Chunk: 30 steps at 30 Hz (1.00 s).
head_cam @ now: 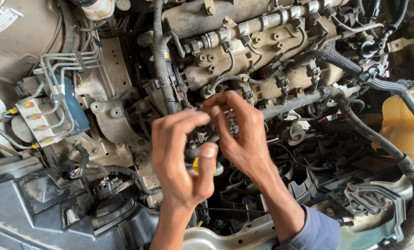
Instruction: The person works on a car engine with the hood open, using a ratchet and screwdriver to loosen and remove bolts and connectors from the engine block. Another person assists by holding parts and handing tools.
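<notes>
I look down into an open car engine bay. My left hand (181, 155) reaches in at the centre, fingers curled, thumb resting by a small yellow cap (195, 165). My right hand (241, 132), in a blue sleeve, is just to its right, fingertips pinched around a small dark connector (233, 126) on a wiring loom near the engine front. What exactly the fingers grip is partly hidden. Behind both hands lies the engine head (262, 51) with a metal fuel rail and a row of injector plugs.
A ribbed black conduit (163, 69) runs down the middle. Braided harness (383, 83) crosses the right toward a yellowish fluid tank (408, 125). A brake unit with metal pipes (54, 102) sits left. A black headlamp housing (54, 203) and front crossmember (244, 234) lie nearest me.
</notes>
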Available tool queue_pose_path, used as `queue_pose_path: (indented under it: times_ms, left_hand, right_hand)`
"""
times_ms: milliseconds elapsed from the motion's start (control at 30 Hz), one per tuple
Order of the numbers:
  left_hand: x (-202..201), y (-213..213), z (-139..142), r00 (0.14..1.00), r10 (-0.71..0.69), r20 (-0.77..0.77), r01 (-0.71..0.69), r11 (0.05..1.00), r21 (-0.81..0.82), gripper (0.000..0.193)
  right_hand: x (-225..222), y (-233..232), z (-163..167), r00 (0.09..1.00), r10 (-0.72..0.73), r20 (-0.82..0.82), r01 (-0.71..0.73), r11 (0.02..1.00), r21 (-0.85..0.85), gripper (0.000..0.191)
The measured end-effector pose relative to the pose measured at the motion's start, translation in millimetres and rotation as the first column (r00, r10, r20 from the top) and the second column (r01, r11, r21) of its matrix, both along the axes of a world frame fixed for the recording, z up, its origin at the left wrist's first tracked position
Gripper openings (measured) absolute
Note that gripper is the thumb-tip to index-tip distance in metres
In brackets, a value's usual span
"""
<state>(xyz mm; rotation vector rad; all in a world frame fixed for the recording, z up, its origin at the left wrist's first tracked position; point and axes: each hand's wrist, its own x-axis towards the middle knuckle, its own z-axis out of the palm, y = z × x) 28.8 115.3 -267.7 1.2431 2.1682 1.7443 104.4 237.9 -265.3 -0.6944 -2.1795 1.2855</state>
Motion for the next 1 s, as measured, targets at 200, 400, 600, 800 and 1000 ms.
queue_pose_path:
  times_ms: [200, 400, 600, 800, 1000]
  left_hand:
    - [8, 5, -2, 0.957, -0.291, -0.005, 0.290, 0.954, -0.080, 0.049]
    - [9, 5, -2, 0.956, -0.289, 0.059, 0.292, 0.954, -0.065, 0.032]
    - [2, 3, 3, 0.957, -0.275, 0.093, 0.277, 0.961, -0.006, 0.025]
    - [1, 12, 4, 0.971, -0.222, -0.090, 0.215, 0.973, -0.081, 0.027]
    - [-6, 11, 8, 0.981, 0.030, -0.191, -0.090, 0.946, -0.311, 0.036]
  right_hand:
    - [1, 4, 0, 0.986, -0.155, 0.060, 0.146, 0.979, 0.142, 0.029]
    - [3, 3, 3, 0.988, -0.142, 0.058, 0.132, 0.979, 0.157, 0.035]
    - [2, 3, 0, 0.991, -0.135, 0.004, 0.133, 0.976, 0.173, 0.023]
    - [3, 9, 0, 0.989, -0.103, 0.103, 0.085, 0.981, 0.172, 0.031]
    - [-4, 6, 14, 0.975, -0.010, 0.224, -0.025, 0.988, 0.154, 0.016]
